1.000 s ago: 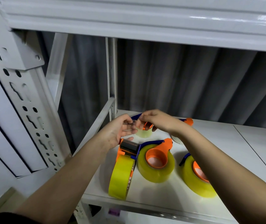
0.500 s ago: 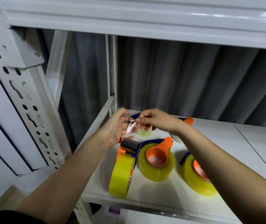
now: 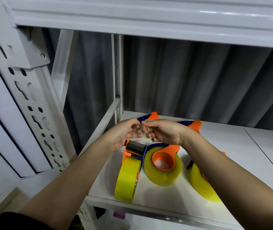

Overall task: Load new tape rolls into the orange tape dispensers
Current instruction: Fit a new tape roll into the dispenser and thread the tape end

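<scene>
Shelf (image 3: 232,155), white metal, within a racking frame; carries all items listed.

Tape dispensers, orange with blue trim, each loaded with a yellow-clear roll. One (image 3: 129,171) stands on edge directly below the left grip, its dark roller and cutter end uppermost, just under the palm. One (image 3: 163,165) lies flat below and between both grips, orange hub facing up. One (image 3: 202,185) lies below the right forearm, partly hidden by it. Two more sit behind the grips: one (image 3: 150,116) just beyond the fingertips, one (image 3: 193,124) beyond the right wrist; their rolls are mostly hidden.

Left hand (image 3: 124,135): raised above the shelf, palm turned toward the right, thumb and fingers pinching a strip of clear tape (image 3: 139,130).

Right hand (image 3: 162,131): level with the left, knuckles up, fingers curled, pinching the same strip from the opposite side. Fingertips of both grips nearly meet.

Strip of clear tape: held between the two grips, well above the dispensers; outline faint, extent unclear.
</scene>
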A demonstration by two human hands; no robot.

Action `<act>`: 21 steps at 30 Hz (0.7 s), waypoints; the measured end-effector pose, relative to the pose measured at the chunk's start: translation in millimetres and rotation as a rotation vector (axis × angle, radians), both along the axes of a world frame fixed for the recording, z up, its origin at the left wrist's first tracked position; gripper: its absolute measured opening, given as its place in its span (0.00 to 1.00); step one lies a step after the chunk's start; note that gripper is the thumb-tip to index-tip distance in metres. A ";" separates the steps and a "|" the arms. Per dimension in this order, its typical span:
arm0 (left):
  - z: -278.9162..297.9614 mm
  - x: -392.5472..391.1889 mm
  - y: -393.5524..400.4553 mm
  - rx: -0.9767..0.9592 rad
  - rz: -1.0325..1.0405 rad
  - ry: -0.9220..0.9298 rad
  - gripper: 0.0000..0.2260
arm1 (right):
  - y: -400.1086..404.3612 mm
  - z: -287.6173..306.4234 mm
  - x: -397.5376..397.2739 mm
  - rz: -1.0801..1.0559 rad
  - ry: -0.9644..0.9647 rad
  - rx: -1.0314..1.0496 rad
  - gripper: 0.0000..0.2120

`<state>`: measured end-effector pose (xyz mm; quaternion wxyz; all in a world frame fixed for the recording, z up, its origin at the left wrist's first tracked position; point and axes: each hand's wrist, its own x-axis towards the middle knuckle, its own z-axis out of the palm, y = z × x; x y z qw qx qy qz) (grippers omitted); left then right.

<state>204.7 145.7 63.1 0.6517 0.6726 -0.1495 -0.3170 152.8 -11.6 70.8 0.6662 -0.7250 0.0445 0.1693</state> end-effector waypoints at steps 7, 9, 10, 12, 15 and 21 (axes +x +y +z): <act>4.5 -1.4 -3.0 0.033 0.065 0.113 0.11 | 9.7 6.4 -5.0 -0.019 -0.231 -0.298 0.14; 5.7 -1.8 -4.0 0.033 0.074 0.131 0.13 | 16.1 6.6 -8.2 -0.059 -0.366 -0.418 0.15; 5.9 -1.9 -4.3 0.037 0.071 0.134 0.14 | 17.6 5.4 -9.2 -0.095 -0.440 -0.494 0.16; 6.2 -2.5 -3.8 0.042 0.068 0.142 0.14 | 16.5 0.6 -11.0 -0.155 -0.583 -0.736 0.17; 6.2 -2.5 -2.8 0.050 0.056 0.150 0.14 | 7.9 -6.2 -16.5 -0.268 -0.797 -0.956 0.15; 9.9 -4.0 -2.3 0.046 0.039 0.181 0.14 | -9.6 -23.0 -27.4 -0.201 -1.171 -1.340 0.13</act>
